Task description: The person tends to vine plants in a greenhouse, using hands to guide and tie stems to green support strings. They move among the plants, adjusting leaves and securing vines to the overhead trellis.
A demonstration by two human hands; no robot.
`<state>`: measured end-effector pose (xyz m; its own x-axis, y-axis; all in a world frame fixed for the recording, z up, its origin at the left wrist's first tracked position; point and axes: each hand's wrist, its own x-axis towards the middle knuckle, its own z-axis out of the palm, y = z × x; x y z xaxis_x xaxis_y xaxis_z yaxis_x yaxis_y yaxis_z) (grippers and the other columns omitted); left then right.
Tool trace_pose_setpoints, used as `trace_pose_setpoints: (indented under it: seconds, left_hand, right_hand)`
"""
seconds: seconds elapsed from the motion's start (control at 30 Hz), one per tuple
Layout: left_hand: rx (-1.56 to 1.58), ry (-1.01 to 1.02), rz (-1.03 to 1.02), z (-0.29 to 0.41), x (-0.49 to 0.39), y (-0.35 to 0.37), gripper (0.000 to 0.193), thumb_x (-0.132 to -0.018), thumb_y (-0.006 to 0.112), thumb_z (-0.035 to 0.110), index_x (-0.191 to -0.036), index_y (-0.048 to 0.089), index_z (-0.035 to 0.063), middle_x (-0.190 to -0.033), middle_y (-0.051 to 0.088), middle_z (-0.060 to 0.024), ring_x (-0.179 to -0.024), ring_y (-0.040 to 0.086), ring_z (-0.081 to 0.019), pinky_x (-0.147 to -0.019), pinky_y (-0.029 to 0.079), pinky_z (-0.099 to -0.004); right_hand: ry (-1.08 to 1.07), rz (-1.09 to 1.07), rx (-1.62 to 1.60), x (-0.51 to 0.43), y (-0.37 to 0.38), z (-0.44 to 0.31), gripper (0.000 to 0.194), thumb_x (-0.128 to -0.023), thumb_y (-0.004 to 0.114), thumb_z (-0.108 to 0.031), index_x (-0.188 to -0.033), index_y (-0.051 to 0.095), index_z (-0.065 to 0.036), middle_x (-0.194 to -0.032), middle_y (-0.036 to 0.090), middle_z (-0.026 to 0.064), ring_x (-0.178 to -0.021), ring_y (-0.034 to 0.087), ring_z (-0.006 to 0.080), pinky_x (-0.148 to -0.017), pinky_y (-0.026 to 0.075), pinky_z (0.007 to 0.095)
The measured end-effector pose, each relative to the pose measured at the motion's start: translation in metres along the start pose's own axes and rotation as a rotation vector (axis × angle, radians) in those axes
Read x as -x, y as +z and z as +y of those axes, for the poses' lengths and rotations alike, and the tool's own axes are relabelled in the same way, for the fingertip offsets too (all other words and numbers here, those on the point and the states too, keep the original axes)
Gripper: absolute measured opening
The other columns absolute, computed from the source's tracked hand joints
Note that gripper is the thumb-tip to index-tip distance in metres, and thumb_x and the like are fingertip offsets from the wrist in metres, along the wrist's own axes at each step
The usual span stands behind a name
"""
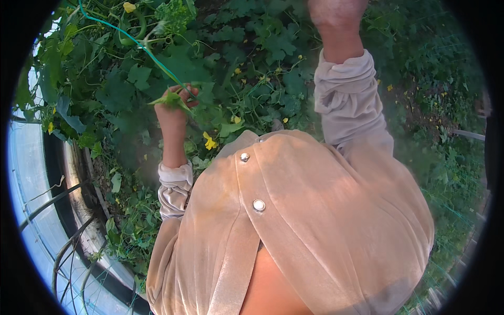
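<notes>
My left hand [176, 97] has its fingers closed around a green vine stem [163, 70] that runs along a teal twine [114, 26]. The twine slants down from the upper left to my fingers. Pale young leaves [171, 100] stick out in front of the knuckles. At the top edge, my right hand [336, 13] is raised and partly cut off; its fingers are out of view. Above and to the left of my left hand hangs a slim, curved green fruit [138, 31], with a yellow flower [129, 7] close by.
Dense climbing foliage [271, 37] fills the area ahead, dotted with yellow flowers [210, 141]. Translucent plastic sheeting [25, 157] lines the left, with dry curved stems [59, 256] before it. A pale rail [468, 134] shows at the far right.
</notes>
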<state>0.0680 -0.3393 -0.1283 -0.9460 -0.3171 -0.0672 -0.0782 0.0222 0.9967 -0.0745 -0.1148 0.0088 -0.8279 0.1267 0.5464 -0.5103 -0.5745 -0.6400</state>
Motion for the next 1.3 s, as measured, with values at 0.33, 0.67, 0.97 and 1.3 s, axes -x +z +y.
trace_pose_setpoints:
  seconds: [0.33,0.67,0.97,1.3]
  left_hand:
    - [0.485,0.363,-0.053,0.153,0.052,-0.106,0.019,-0.087,0.056,0.015,-0.099,0.054,-0.0003,-0.095,0.056,-0.0128,-0.095,0.052,-0.0244,-0.075,0.051,-0.0345]
    - [0.482,0.561,-0.305,0.287,0.128,-0.215,0.016,-0.088,0.052,0.008,-0.1,0.052,-0.0032,-0.103,0.052,-0.014,-0.097,0.051,-0.0206,-0.08,0.047,-0.0329]
    - [0.075,0.695,0.42,0.302,0.197,-0.384,0.019,-0.09,0.048,0.008,-0.104,0.053,-0.0047,-0.101,0.057,-0.0142,-0.097,0.054,-0.0196,-0.082,0.046,-0.0307]
    - [-0.358,-0.213,0.062,0.019,0.055,-0.194,0.024,-0.079,0.065,0.015,-0.097,0.06,0.0006,-0.075,0.059,-0.0014,-0.067,0.053,-0.0087,-0.059,0.04,-0.021]
  right_hand:
    - [1.681,0.483,0.255,0.292,-0.243,0.206,0.029,-0.088,0.05,-0.033,-0.092,0.053,-0.004,-0.081,0.058,0.0075,-0.073,0.058,0.0214,-0.069,0.051,0.0382]
    - [1.5,1.056,-0.155,0.317,-0.155,0.281,0.047,-0.088,0.048,-0.045,-0.117,0.041,-0.009,-0.08,0.043,0.0094,-0.065,0.051,0.0228,-0.06,0.052,0.0399]
    - [0.992,0.044,0.165,0.21,0.034,0.211,0.035,-0.081,0.064,-0.027,-0.101,0.053,0.0,-0.086,0.057,0.0058,-0.073,0.054,0.0133,-0.068,0.046,0.0285]
    - [1.127,-0.546,0.12,0.266,0.098,0.152,0.028,-0.082,0.059,-0.017,-0.105,0.057,-0.001,-0.099,0.058,0.0061,-0.09,0.053,0.0127,-0.081,0.042,0.0275]
